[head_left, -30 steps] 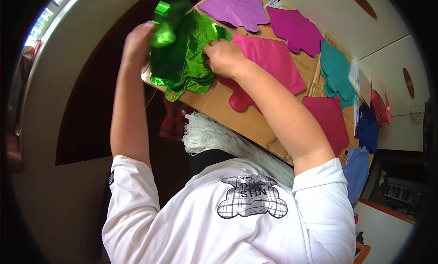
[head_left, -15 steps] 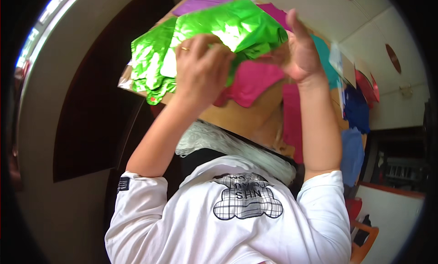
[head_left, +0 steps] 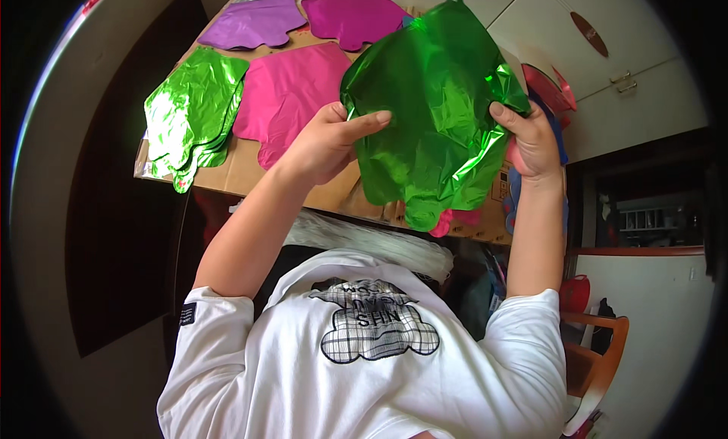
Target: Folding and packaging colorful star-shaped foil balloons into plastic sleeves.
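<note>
A flat, uninflated green foil balloon (head_left: 432, 113) hangs spread between my two hands, above the right part of the cardboard-topped table. My left hand (head_left: 326, 143) grips its left edge, thumb lying across the front. On the opposite edge, my right hand (head_left: 537, 143) pinches the foil between thumb and fingers. A pile of matching green foil balloons (head_left: 193, 101) lies at the table's left edge. Beside it rests a pink foil balloon pile (head_left: 288, 90). Farther back are purple foil balloons (head_left: 254, 20) and magenta ones (head_left: 355, 16). The held sheet covers part of the table.
The cardboard surface (head_left: 239, 166) ends just in front of my body. Below its edge lies a bundle of whitish, translucent strands (head_left: 364, 246). To the right stand an orange-brown wooden chair (head_left: 614, 348) and a red object (head_left: 575, 293). White cabinets (head_left: 637, 105) line the far right.
The green balloon has moved away from the green pile toward the right and is now held spread by both hands. My right hand, earlier open beside it, has closed on its edge.
</note>
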Action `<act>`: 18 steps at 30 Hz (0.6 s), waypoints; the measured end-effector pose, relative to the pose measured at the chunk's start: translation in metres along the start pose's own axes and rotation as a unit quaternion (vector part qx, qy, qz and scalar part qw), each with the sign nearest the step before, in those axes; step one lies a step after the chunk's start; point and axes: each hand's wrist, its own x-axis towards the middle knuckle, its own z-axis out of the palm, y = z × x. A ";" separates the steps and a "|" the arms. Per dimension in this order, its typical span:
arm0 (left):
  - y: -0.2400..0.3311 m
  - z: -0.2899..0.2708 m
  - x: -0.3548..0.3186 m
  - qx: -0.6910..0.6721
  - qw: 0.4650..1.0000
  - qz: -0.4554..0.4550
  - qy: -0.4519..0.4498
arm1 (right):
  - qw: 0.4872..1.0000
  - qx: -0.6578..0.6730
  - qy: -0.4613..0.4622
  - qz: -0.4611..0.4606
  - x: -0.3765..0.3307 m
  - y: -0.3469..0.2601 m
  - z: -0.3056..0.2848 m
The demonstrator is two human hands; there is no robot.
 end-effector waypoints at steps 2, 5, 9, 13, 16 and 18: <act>-0.006 0.011 0.001 0.107 0.990 0.068 0.066 | 0.988 -0.113 0.096 -0.036 -0.008 0.008 0.002; -0.010 0.026 -0.003 0.127 0.981 0.107 0.097 | 0.786 -0.496 0.274 -0.247 -0.033 0.016 0.025; -0.010 0.040 -0.002 0.221 0.964 0.042 0.140 | 0.807 -0.494 0.150 -0.287 -0.055 0.014 0.079; -0.015 0.053 -0.003 0.207 0.965 0.118 0.110 | 0.991 -0.127 0.014 -0.049 -0.047 0.034 0.083; -0.003 0.060 -0.008 0.175 0.965 0.150 0.123 | 0.997 -0.027 0.016 -0.065 -0.044 0.036 0.079; 0.012 0.031 -0.014 0.178 0.956 0.162 0.168 | 0.993 0.054 0.066 -0.082 -0.042 0.024 0.053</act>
